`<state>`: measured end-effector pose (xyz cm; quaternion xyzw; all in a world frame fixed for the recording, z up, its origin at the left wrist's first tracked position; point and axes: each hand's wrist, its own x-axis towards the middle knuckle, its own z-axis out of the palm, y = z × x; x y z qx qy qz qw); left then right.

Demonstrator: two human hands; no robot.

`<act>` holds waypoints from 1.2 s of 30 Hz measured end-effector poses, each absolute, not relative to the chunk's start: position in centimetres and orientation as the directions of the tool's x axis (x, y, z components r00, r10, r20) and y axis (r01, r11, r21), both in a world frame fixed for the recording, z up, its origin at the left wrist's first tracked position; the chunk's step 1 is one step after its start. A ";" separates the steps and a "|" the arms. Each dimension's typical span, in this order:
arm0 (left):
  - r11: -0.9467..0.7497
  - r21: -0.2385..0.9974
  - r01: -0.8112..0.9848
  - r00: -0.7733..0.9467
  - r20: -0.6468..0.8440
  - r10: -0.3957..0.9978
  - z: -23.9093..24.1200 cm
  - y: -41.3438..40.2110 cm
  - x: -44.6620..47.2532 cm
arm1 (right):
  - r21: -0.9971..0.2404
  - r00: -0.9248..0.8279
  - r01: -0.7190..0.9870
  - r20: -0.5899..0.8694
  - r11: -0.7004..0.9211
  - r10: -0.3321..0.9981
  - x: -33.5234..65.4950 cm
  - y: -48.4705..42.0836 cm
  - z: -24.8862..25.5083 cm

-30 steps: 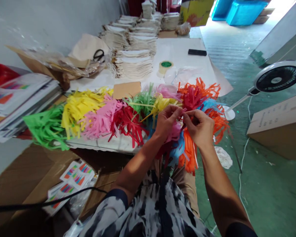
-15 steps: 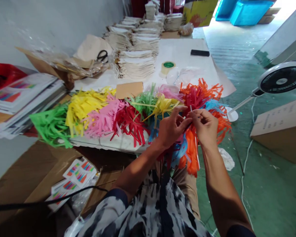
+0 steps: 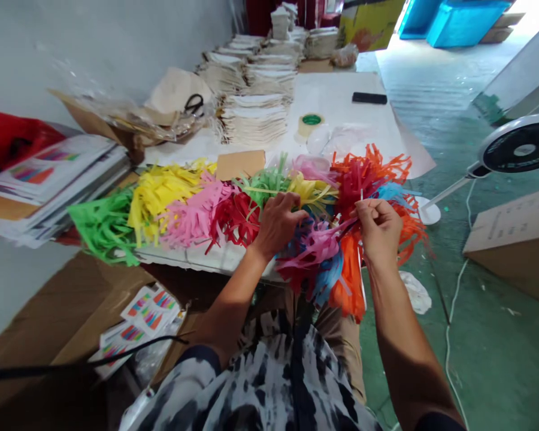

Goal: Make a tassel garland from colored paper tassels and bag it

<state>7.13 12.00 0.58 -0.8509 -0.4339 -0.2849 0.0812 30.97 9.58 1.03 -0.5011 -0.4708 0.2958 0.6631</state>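
In the head view, my right hand (image 3: 379,230) pinches a thin string with a short white tip standing up above the fingertips. Paper tassels hang along it: a pink tassel (image 3: 318,242), a blue tassel (image 3: 329,278) and an orange tassel (image 3: 349,281), over the table's front edge. My left hand (image 3: 276,224) reaches over the tassel row, thumb and curled fingers apart, beside a green tassel (image 3: 269,179) and a yellow tassel (image 3: 312,190). Left of it lie a dark red tassel (image 3: 236,218), a pink bunch (image 3: 193,215), a yellow bunch (image 3: 161,194) and a green bunch (image 3: 103,224).
Behind the tassels are a brown card (image 3: 240,164), a tape roll (image 3: 311,124), stacked off-white bundles (image 3: 254,117), scissors (image 3: 194,105) and a black oblong object (image 3: 369,97). A fan (image 3: 521,146) and a carton (image 3: 516,239) stand right. Printed cards (image 3: 150,311) fill a box below left.
My left hand has left the right hand and moved left to the green and yellow tassels. The pink tassel on the string now shows. My right hand keeps its pinch.
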 end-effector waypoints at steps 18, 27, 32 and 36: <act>-0.774 0.630 -0.066 -0.183 0.755 0.630 10.4 17.9 10.2 | -0.871 0.304 0.326 0.465 0.368 0.832 30.6 8.1 2.4; -0.344 0.901 -0.264 0.426 0.430 0.796 6.3 14.1 12.7 | -0.820 0.348 0.247 0.573 0.517 0.742 30.2 8.1 3.1; -0.128 0.954 -0.271 0.572 0.267 0.775 3.9 13.8 13.4 | -0.854 0.300 0.112 0.517 0.508 0.802 30.0 8.2 3.1; -0.111 0.952 -0.284 0.571 0.261 0.779 3.5 13.7 13.3 | -0.884 0.306 0.138 0.467 0.446 0.830 29.8 8.0 3.3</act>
